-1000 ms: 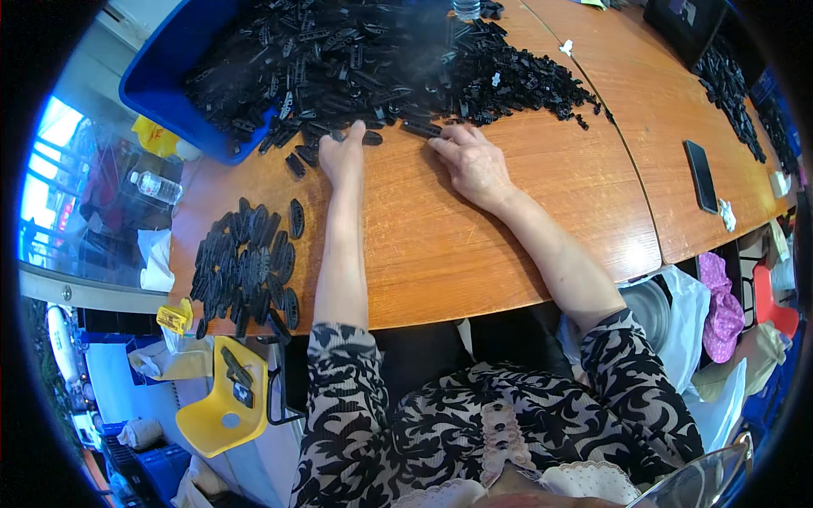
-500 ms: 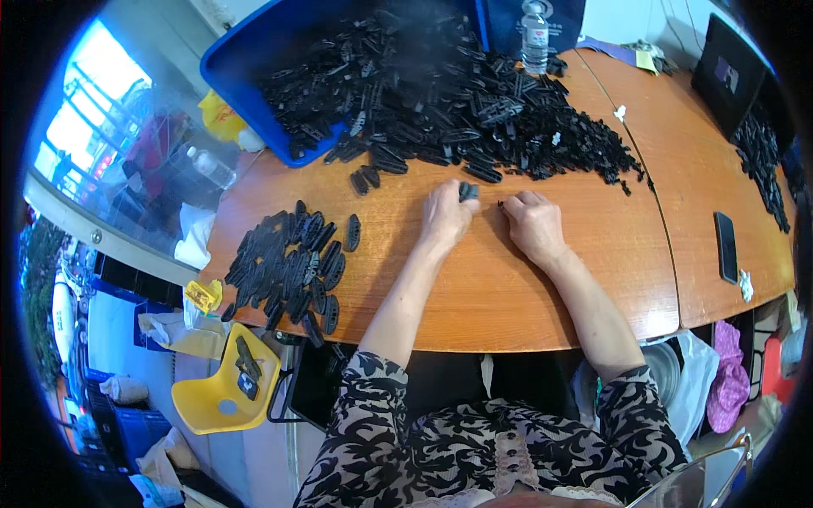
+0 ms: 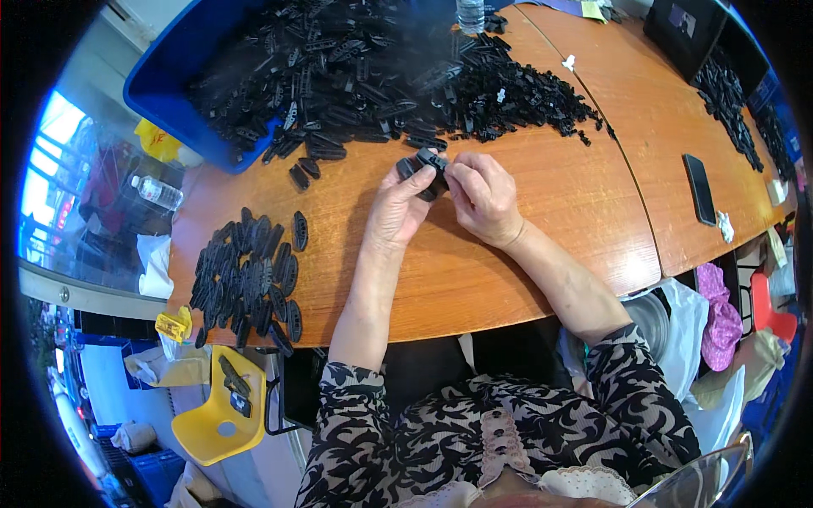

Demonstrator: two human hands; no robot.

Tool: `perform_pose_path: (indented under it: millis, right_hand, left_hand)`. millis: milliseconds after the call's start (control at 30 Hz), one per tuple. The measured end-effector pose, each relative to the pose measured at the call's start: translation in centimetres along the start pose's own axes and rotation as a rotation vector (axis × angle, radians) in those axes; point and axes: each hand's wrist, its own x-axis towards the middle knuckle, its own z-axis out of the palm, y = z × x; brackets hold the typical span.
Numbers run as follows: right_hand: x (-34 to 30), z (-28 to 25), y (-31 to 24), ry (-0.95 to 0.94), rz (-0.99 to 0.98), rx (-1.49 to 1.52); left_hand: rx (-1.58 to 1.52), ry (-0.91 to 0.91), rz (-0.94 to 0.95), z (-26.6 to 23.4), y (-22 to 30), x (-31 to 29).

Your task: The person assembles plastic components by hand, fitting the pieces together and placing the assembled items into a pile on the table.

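Note:
Between thumb and fingers, my left hand (image 3: 393, 210) grips black plastic pieces (image 3: 430, 159), one elongated with a greyish top; how many are in the grip I cannot tell. Against their right end, the closed fingers of my right hand (image 3: 487, 201) are pinched together; whatever small thing may be in that pinch is hidden. Beyond both hands lies a big heap of elongated black plastic pieces (image 3: 326, 80), and to its right a spread of smaller black parts (image 3: 525, 110). A separate group of slotted oval black pieces (image 3: 254, 275) lies on the table at left.
A tilted blue bin (image 3: 157, 89) spills the heap onto the wooden table (image 3: 508, 284). A water bottle (image 3: 470, 15) stands behind the small parts. At right are a phone (image 3: 699, 189) and crumpled tissue (image 3: 726, 227). A yellow chair (image 3: 199, 423) stands at lower left.
My hands have come together: the left has turned palm-up with the black pieces, and the right has moved in to touch them. The whole view has shifted as my head moved.

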Motion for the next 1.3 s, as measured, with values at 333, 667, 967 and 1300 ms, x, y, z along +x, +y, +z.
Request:
perform_pose_path:
  millis: [333,667,967,1300]
  right_hand:
    - [0.0,-0.5,0.2,-0.097,-0.085,-0.01]
    - [-0.8,1.3,-1.2,-0.367,-0.202,-0.303]
    - [-0.7,-0.6,3.2,-0.264,0.282,-0.392]
    - [-1.1,-0.2,5.9,-0.492,0.451,-0.643]
  left_hand:
    - [0.115,0.086,0.071,1.1,0.2,-0.5]
    - [0.169,0.453,0.086,-0.6,0.3,0.1]
    - [0.314,0.656,0.335,-2.0,3.5,0.7]
    - [1.518,1.13,0.212,-11.0,13.7,-0.9]
